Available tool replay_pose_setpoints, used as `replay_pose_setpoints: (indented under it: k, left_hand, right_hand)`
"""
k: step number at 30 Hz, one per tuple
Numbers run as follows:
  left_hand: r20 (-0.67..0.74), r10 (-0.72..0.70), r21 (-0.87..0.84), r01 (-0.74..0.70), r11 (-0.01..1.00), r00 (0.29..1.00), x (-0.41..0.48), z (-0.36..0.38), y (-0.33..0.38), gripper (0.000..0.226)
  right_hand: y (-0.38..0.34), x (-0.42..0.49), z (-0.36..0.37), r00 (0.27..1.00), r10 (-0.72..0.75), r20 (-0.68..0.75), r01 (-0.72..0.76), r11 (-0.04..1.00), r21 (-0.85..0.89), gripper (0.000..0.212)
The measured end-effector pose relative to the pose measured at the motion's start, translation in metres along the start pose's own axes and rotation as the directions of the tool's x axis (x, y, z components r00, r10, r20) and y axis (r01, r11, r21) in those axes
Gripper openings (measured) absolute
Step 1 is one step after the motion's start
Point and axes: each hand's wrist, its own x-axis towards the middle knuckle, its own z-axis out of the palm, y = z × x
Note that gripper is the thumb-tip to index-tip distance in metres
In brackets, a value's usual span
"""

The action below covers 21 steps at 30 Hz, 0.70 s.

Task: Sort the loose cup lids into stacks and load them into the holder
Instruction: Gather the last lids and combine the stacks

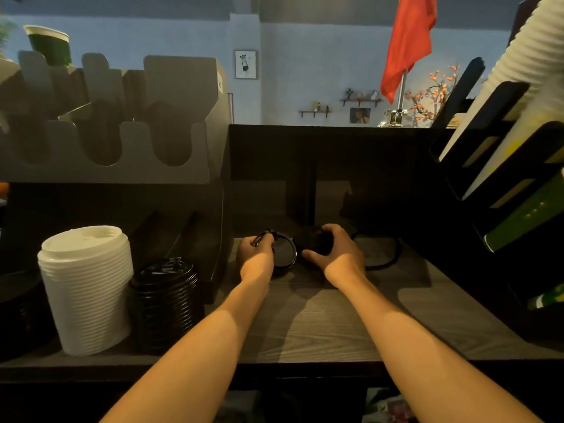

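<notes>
Both hands reach to the back of the wooden counter point(320, 325). My left hand point(254, 251) grips a black cup lid point(285, 254) by its rim, tilted up on the counter. My right hand point(334, 253) curls its fingers round another black lid point(314, 242) just to the right of the first. A third black lid point(380, 254) lies flat on the counter right of my right hand. A tall stack of white lids point(87, 288) and a shorter stack of black lids point(166, 303) stand at the left. The grey holder point(116, 117) with curved slots rises behind them.
A dark partition point(320, 154) closes off the back of the counter. A black rack point(503, 190) with leaning cup sleeves stands at the right, a ribbed white stack point(531, 53) above it. A green paper cup point(50, 45) sits atop the holder.
</notes>
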Motion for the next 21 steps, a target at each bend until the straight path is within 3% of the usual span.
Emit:
replay_pose_setpoints:
  k: [6, 11, 15, 21]
  left_hand:
    - [-0.003, -0.018, -0.011, 0.018, 1.0, 1.0, 0.002, 0.0, 0.0, 0.027]
    - [0.022, -0.017, -0.083, 0.019, 0.996, 1.0, 0.0, -0.001, 0.004, 0.035]
    - [0.064, -0.031, -0.139, 0.039, 0.99, 0.997, -0.004, -0.003, 0.006, 0.038]
    - [0.087, -0.044, -0.164, 0.058, 0.985, 0.995, -0.01, -0.005, 0.006, 0.031]
  right_hand:
    - [0.003, -0.001, 0.0, 0.999, 0.006, -0.037, 0.002, 0.978, 0.21, 0.076]
    - [0.0, -0.007, 0.001, 0.987, -0.149, 0.066, 0.115, 0.925, 0.363, 0.077]
    - [0.002, -0.012, 0.0, 0.963, -0.254, 0.093, 0.208, 0.915, 0.346, 0.078]
    - [0.001, -0.014, -0.003, 0.95, -0.287, 0.119, 0.227, 0.902, 0.367, 0.084]
